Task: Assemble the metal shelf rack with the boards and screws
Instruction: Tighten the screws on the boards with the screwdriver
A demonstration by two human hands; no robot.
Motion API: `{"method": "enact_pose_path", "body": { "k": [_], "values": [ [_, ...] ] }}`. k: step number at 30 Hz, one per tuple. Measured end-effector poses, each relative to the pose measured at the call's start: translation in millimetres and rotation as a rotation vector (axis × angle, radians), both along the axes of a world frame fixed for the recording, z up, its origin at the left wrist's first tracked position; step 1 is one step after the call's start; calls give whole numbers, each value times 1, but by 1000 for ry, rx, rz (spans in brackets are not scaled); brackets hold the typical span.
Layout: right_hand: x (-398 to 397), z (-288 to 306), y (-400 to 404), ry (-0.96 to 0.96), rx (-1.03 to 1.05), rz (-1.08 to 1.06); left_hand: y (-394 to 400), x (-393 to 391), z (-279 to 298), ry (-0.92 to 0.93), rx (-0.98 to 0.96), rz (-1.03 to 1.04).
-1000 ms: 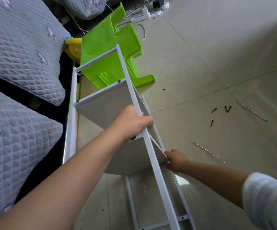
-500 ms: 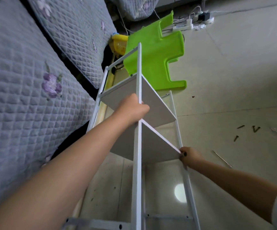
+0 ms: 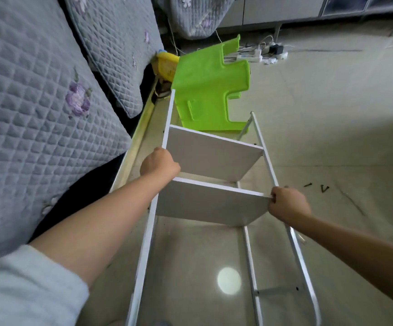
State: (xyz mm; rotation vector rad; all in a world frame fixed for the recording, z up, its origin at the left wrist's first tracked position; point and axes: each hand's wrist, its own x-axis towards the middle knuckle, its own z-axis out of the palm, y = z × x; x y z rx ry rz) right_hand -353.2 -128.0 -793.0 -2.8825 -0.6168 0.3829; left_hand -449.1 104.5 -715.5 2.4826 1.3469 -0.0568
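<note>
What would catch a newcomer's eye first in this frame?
The bright green plastic stool lying tipped on the floor at the far end of the white metal rack frame. Next, the two hands at centre: the left hand grips the left rail, the right hand holds the nearer board at its right edge.

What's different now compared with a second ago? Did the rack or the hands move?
The rack has turned: its left rail, earlier running down the middle of the view, now lies left, and both boards face the camera. The left hand still grips that rail, the right hand the near board's corner. The screws and green stool stayed.
</note>
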Motion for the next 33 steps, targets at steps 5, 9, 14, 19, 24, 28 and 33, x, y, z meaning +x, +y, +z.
{"method": "enact_pose_path", "body": {
  "k": [5, 9, 14, 19, 24, 28, 33],
  "values": [
    [-5, 3, -1, -59, -10, 131, 5, -15, -27, 39, -122, 99],
    [-9, 3, 8, -41, 32, 170, 14, -20, -39, 27, -204, 129],
    [-10, -2, 4, 110, 188, 144, 22, -26, -51, 54, -202, 24],
    [-13, -9, -12, 252, 421, 11, 25, -29, -55, 147, -192, -122],
    [-16, -15, -15, 379, 521, -160, 19, -34, -56, 238, -180, -213],
    [-12, -12, -13, 419, 479, -102, 19, -41, -56, 258, -238, -237],
    [-7, -16, -10, 376, 426, -98, 22, -49, -53, 294, -275, -308]
  ]
}}
